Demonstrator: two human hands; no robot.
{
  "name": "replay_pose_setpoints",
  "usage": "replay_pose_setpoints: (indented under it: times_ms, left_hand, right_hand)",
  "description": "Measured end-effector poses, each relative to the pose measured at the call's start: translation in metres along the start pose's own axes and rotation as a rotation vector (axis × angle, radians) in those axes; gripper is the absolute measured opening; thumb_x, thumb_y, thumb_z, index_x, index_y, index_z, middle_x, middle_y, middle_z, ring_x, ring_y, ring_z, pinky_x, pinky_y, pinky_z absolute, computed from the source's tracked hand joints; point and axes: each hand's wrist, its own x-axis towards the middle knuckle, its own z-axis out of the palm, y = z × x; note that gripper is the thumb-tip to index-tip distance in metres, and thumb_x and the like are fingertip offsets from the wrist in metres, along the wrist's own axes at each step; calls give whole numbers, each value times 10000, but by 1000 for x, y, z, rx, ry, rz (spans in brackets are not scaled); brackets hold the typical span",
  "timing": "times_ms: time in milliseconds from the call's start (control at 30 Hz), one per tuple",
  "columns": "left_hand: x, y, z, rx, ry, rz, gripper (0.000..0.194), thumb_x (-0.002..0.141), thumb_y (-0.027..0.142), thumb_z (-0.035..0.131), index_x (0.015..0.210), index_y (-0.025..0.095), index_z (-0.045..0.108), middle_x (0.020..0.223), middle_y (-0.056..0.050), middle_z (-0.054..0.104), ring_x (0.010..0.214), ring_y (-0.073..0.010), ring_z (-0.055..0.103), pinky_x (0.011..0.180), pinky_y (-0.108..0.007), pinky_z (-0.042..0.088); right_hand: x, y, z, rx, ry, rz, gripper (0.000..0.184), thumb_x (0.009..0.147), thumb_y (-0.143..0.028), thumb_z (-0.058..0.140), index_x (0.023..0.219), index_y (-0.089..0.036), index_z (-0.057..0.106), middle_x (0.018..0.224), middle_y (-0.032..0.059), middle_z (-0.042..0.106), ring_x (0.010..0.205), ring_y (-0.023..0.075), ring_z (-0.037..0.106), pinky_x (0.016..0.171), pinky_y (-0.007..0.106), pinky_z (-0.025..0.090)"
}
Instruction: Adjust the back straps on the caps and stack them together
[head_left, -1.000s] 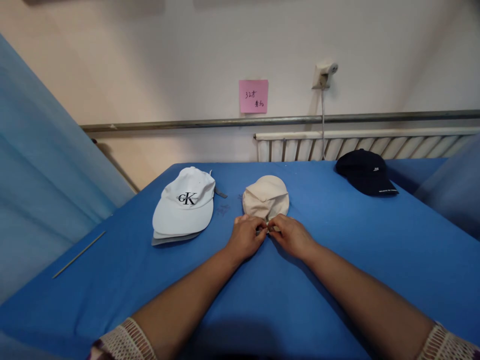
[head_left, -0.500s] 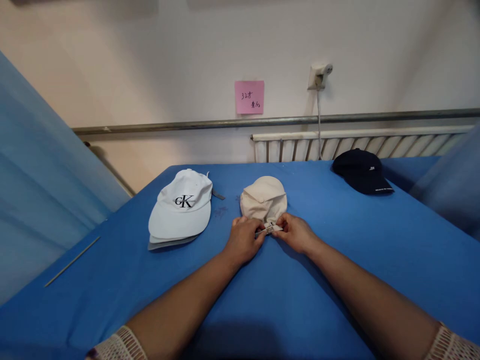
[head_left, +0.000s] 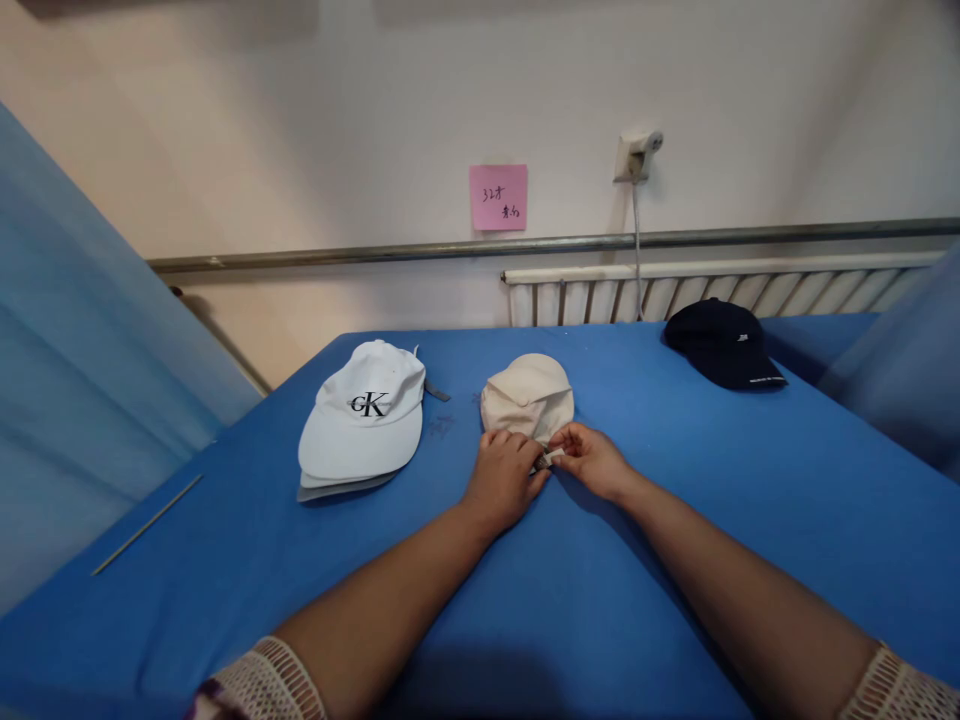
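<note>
A beige cap lies on the blue-covered table with its back strap toward me. My left hand is closed on the strap at its buckle, thumb and fingers pinching, and covers much of it. The pale strap end is pinched between the thumb and fingers of my right hand. Only a short piece of strap and a bit of the dark buckle show between the hands. To the left rests a white cap with black letters, stacked over a grey brim.
A dark navy cap lies at the back right. A thin stick is on the left of the blue table cover. Behind are a radiator, a metal rail and a plugged-in cord. Blue curtains hang at the side.
My left hand has slid slightly right along the strap, over the buckle and closer to my right hand. Less of the strap shows between them. The caps lie as before.
</note>
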Motion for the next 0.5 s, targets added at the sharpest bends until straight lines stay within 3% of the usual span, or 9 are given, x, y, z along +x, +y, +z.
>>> replay_pose_setpoints:
  times_ms: [400,500]
  left_hand:
    - [0,-4,6,87,49,9,156,863,335,581,867,187,629,925,-78,638,910,-247,540,852,-415,338]
    - [-1,-4,6,53,59,-8,163,869,343,576,873,190,633,911,-74,643,897,-241,551,846,-406,342]
  right_hand:
    - [2,-5,5,-58,180,0,176,623,-144,665,781,-183,597,651,-39,599,590,112,538,629,256,454]
    - [-1,-13,7,26,318,62,227,604,-133,696,797,-184,586,708,-23,621,591,112,551,613,256,466]
